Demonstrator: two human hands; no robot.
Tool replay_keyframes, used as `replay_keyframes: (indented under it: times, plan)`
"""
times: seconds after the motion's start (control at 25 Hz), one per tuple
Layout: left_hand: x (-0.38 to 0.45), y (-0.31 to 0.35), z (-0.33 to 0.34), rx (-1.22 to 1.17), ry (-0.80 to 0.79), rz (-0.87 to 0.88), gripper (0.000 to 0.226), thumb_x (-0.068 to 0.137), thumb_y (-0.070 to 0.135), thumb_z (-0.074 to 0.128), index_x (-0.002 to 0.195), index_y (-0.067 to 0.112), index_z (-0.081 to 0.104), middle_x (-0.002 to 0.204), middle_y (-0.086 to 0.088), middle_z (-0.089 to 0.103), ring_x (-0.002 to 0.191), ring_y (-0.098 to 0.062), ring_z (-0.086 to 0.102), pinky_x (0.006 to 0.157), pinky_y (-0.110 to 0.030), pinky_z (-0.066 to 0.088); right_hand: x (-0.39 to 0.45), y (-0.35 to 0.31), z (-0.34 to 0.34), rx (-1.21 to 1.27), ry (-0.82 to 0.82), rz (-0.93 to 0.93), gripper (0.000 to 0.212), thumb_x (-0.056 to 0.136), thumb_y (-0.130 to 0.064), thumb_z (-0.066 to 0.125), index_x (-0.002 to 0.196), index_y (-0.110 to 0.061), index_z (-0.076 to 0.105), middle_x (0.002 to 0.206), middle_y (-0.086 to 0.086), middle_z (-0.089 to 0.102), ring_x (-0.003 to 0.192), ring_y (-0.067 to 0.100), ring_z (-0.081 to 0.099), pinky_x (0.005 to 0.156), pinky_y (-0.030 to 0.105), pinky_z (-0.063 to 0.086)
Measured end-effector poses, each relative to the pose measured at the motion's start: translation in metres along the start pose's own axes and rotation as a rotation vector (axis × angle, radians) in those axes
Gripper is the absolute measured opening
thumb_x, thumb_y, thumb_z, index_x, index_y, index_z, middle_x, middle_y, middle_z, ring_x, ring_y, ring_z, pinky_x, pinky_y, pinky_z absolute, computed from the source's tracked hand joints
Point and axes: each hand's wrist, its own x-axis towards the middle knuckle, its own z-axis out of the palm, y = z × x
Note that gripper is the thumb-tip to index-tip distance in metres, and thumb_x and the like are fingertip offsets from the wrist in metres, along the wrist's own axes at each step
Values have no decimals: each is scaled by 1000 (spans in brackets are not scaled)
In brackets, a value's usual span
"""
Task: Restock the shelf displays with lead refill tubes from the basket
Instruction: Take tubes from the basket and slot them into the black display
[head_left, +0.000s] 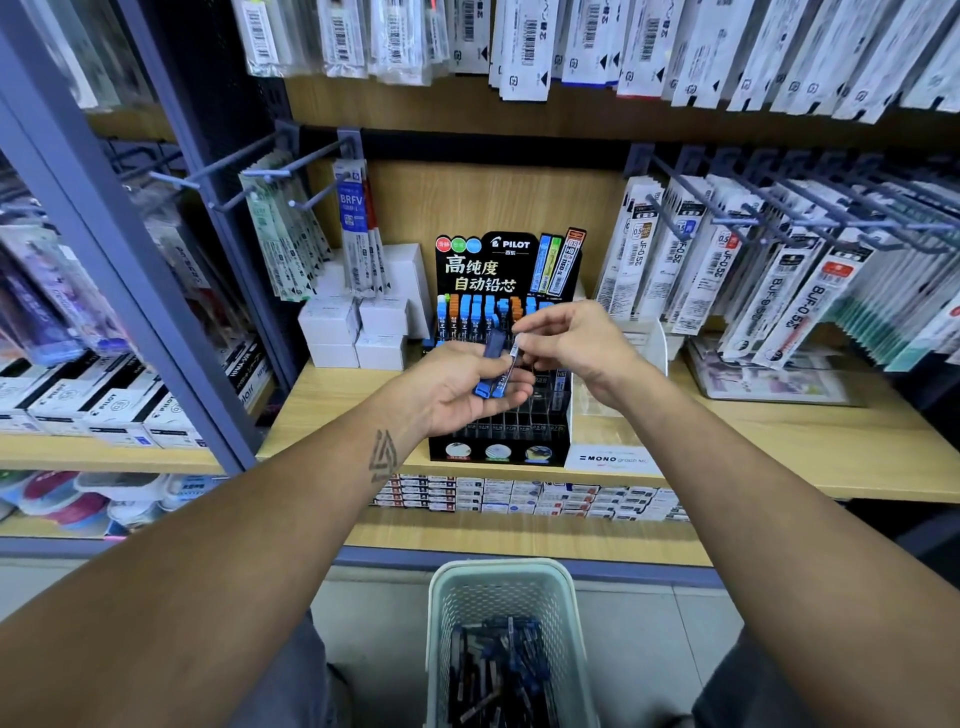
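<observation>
A black Pilot lead display stand (498, 452) sits on the wooden shelf, its back rows filled with blue- and orange-capped tubes and its front slots mostly bare. My left hand (457, 387) is held palm up in front of it, gripping a couple of blue lead refill tubes (492, 358). My right hand (574, 343) pinches the top of one tube (511, 366) that still lies in the left hand. Below, a pale green basket (457, 587) on the floor holds several dark blue tubes (501, 670).
White boxes (353, 332) stand left of the stand, and a white Mono display (613, 457) is on its right. Hanging refill packs (779, 275) on pegs crowd the right and top. A blue shelf upright (130, 260) stands at the left.
</observation>
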Motion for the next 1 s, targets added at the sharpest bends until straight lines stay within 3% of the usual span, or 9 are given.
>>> replay_keyframes:
  times: [0.2, 0.36, 0.48, 0.6, 0.68, 0.8, 0.88, 1.0]
  plan:
    - [1, -1, -2, 2, -21, -17, 21, 101, -1, 52, 119, -8, 60, 105, -33, 70, 90, -37, 74, 74, -44, 63, 0, -2, -1, -24, 14, -11, 16, 85, 6, 73, 99, -3, 74, 80, 12, 71, 70, 18, 67, 63, 25, 56]
    - [2, -3, -3, 17, 8, -6, 17, 98, -2, 55, 114, -6, 61, 97, -28, 72, 82, -34, 75, 66, -34, 63, 0, -4, -2, 168, 45, 1, 24, 83, 8, 74, 106, 3, 70, 78, 12, 69, 67, 17, 68, 67, 26, 59]
    - [3, -3, -2, -11, -2, 34, 18, 99, -2, 55, 114, -6, 63, 100, -27, 72, 83, -31, 75, 68, -31, 63, -4, -6, 2, 244, -25, 90, 17, 81, 7, 75, 89, -7, 71, 73, 6, 71, 69, 18, 67, 69, 28, 55]
    - [5, 2, -4, -46, 28, 45, 20, 99, -3, 55, 117, -6, 63, 111, -30, 69, 83, -33, 74, 64, -30, 62, -1, -10, -1, 163, 6, 2, 13, 89, -2, 71, 84, -14, 71, 80, 0, 72, 75, 14, 65, 71, 29, 52]
    - [9, 8, -11, -27, 125, 79, 21, 98, 0, 57, 117, -2, 65, 103, -23, 71, 70, -22, 69, 53, -25, 55, 1, -16, -9, 151, 27, -62, 10, 97, -7, 62, 97, -10, 71, 85, 2, 67, 78, 15, 62, 74, 32, 56]
    - [13, 14, -19, 35, 188, 120, 36, 92, 17, 71, 123, 1, 64, 77, -8, 67, 51, -10, 45, 42, -19, 33, -3, -18, -12, -73, -50, -116, 16, 95, -6, 65, 111, -4, 70, 84, 7, 63, 63, 15, 59, 54, 24, 50]
    - [14, 13, -19, 38, 172, 123, 40, 88, 22, 76, 119, 1, 64, 74, -7, 66, 47, -8, 39, 39, -17, 26, -4, -17, -6, -174, -98, -151, 15, 87, -2, 75, 101, 0, 71, 79, 9, 66, 58, 14, 60, 53, 22, 50]
    - [14, 11, -16, 9, 152, 144, 23, 92, 6, 69, 113, 0, 61, 79, -14, 66, 43, -5, 37, 35, -16, 24, -1, -15, 0, -96, -12, -158, 14, 82, 3, 78, 93, 1, 69, 78, 9, 70, 63, 15, 67, 62, 22, 55]
